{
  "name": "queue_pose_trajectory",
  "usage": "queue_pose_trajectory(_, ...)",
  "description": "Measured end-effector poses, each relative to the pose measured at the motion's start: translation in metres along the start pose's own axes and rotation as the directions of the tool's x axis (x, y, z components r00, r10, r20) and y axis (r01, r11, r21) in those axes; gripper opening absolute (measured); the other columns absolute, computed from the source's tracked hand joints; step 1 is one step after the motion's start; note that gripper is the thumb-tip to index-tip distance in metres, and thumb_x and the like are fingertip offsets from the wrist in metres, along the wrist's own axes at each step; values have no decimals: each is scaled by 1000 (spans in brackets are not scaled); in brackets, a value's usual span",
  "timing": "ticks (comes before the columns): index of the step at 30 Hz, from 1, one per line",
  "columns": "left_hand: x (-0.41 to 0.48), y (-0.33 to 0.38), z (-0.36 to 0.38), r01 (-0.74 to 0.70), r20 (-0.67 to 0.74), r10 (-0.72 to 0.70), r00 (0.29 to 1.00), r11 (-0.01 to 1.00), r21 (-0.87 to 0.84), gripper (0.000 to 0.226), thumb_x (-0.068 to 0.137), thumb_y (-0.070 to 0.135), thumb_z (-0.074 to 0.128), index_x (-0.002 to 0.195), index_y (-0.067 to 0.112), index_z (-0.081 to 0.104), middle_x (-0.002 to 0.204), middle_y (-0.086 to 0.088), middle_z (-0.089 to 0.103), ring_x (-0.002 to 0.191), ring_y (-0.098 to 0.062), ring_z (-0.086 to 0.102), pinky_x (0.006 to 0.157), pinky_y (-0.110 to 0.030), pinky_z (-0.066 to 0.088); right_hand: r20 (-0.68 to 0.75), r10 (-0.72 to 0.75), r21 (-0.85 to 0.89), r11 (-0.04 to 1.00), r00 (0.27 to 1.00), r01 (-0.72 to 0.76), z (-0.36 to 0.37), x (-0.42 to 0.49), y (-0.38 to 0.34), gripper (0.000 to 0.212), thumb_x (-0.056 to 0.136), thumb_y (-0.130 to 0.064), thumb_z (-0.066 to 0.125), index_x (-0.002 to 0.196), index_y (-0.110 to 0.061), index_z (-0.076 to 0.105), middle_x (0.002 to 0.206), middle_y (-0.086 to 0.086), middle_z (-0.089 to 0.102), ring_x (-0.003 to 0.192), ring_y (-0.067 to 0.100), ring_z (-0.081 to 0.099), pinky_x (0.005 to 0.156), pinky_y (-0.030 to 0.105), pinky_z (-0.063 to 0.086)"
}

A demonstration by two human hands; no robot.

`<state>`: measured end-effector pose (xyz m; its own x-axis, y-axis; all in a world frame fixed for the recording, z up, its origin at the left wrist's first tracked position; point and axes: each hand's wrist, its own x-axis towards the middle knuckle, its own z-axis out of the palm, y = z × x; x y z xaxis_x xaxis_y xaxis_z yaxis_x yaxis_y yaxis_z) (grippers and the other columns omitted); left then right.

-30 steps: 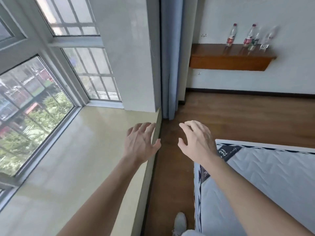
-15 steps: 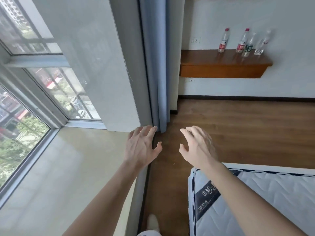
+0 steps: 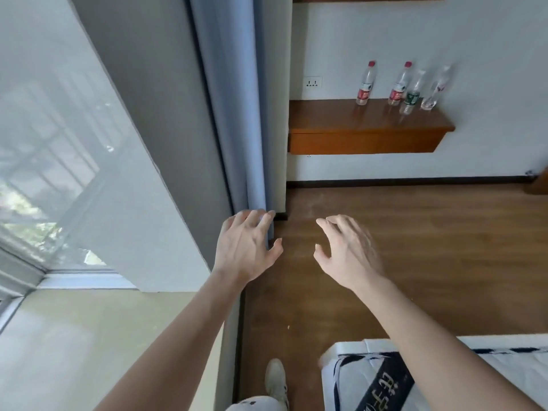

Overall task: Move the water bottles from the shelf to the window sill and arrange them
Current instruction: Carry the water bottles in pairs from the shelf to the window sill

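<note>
Several clear water bottles stand on a wooden wall shelf (image 3: 341, 126) at the far wall: one with a red label and cap (image 3: 366, 84) apart on the left, another red-label one (image 3: 398, 86), a green-label one (image 3: 411, 93) and a plain clear one (image 3: 436, 90) close together on the right. The beige window sill (image 3: 89, 345) lies at the lower left with nothing on it. My left hand (image 3: 246, 247) and my right hand (image 3: 347, 250) are held out in front of me over the floor, fingers spread, both holding nothing and far from the bottles.
A blue curtain (image 3: 237, 108) and a grey pillar (image 3: 166, 129) stand between the sill and the shelf. A mattress corner (image 3: 370, 378) sits at the lower right. Wooden floor (image 3: 430, 247) stretches toward the shelf. My shoe (image 3: 275, 381) shows at the bottom.
The view has swung right and moved forward; the shelf and bottles appear larger and closer, and less of the window and sill shows. Both hands stay spread and hold nothing.
</note>
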<state>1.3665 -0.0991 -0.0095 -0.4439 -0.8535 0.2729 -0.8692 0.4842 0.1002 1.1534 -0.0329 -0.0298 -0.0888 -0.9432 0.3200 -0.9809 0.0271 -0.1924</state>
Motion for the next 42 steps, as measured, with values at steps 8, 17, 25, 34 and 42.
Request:
queue_pose_trajectory(8, 122, -19, 27, -63, 35, 65, 997, 997, -50, 57, 84, 55, 41, 129, 23, 56, 126, 3, 62, 113, -27, 58, 92, -43, 48, 34, 130, -60, 990, 991, -127, 22, 99, 29, 49, 83, -38, 59, 128, -19, 63, 119, 2, 65, 111, 26, 61, 93, 39, 51)
queue_pose_trajectory(17, 224, -1, 71, -148, 95, 154, 983, 986, -70, 56, 88, 56, 42, 133, 24, 51, 132, 0, 60, 124, -27, 53, 103, -47, 44, 53, 225, -110, 970, 973, -218, 40, 165, 81, 50, 85, -37, 64, 130, -17, 62, 124, 8, 65, 117, 27, 61, 101, 41, 50)
queue_pose_trajectory(25, 351, 53, 118, -209, 115, 221, 968, 972, -103, 57, 89, 58, 45, 140, 31, 44, 140, 5, 53, 131, -21, 47, 107, -46, 41, 53, 291, -145, 949, 955, -281, 50, 247, 184, 52, 88, -41, 64, 134, -19, 58, 129, 6, 64, 123, 25, 58, 106, 40, 48)
queue_pose_trajectory(34, 535, 146, 166, -231, 111, 242, 964, 967, -106, 57, 93, 59, 42, 142, 31, 42, 146, 6, 48, 136, -18, 41, 115, -43, 32, 98, 352, -176, 927, 931, -331, 49, 371, 332, 57, 89, -53, 63, 140, -30, 53, 142, -2, 57, 136, 19, 50, 112, 36, 38)
queue_pose_trajectory(42, 641, 197, 214, -247, 88, 258, 962, 962, -119, 56, 91, 58, 45, 139, 29, 48, 140, 7, 54, 131, -15, 46, 110, -40, 39, 74, 356, -150, 928, 932, -342, 50, 444, 430, 50, 87, -39, 70, 131, -20, 60, 132, 5, 64, 127, 25, 57, 107, 42, 47)
